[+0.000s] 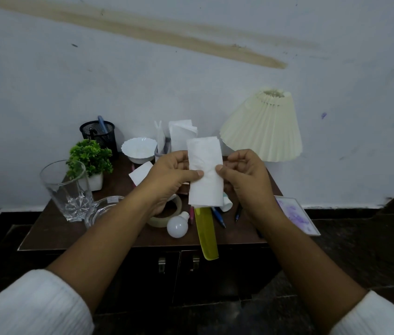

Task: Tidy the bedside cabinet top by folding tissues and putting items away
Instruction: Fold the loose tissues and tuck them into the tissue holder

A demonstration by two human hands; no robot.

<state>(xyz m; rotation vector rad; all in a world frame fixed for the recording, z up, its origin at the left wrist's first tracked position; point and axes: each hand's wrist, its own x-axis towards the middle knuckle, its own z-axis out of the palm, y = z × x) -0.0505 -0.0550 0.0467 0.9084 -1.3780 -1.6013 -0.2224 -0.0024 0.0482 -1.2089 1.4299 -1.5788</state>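
A white tissue [205,153], folded into a tall narrow strip, hangs upright in the air above the dark wooden bedside cabinet [53,228]. My left hand [171,172] pinches its left edge with thumb in front. My right hand [242,175] pinches its right edge the same way. Another white tissue [140,172] lies on the cabinet behind my left hand. More tissues stand in a holder [181,132] at the back.
On the cabinet: a black mesh pen cup [99,132], a white bowl [139,148], a small green plant [89,155], a drinking glass [66,189], a glass ashtray [104,209], a tape roll [164,218], a bulb [178,226], a yellow comb [205,233], pens [219,217], a picture frame [297,216], a pleated lamp [263,126].
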